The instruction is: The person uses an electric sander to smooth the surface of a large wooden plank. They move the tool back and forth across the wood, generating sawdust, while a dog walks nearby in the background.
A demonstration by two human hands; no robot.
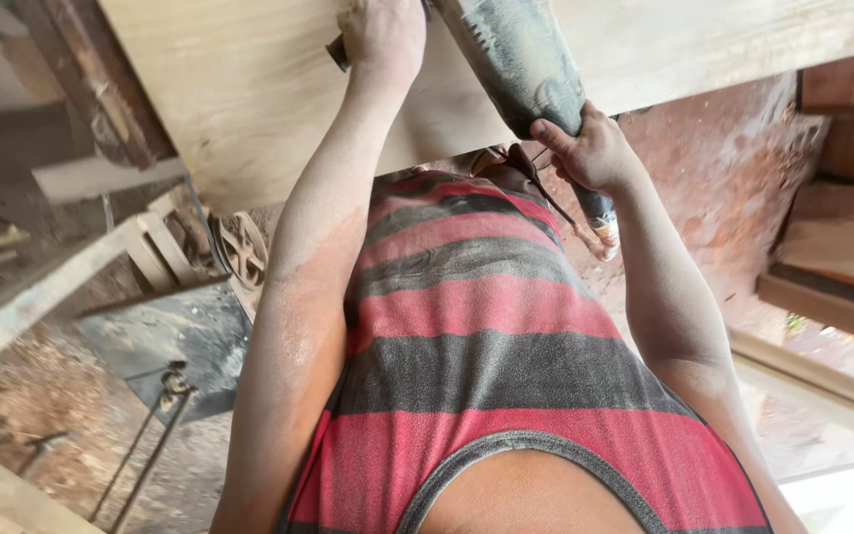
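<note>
I look straight down over my red and grey striped shirt (476, 326). My right hand (590, 150) grips the rear of a dusty grey-green power tool (521, 59) that lies against a pale plywood board (249, 89). My left hand (383, 38) is closed on a dark side handle at the tool's front, at the top edge of the view. The working end of the tool is out of view. Both arms are dusted with sawdust.
A wooden frame (71, 267) and a metal pulley wheel (242, 247) stand at the left, above a dark metal sheet (170, 336) on a sawdust-covered floor. Stacked planks (842, 247) lie at the right on reddish ground (724, 168).
</note>
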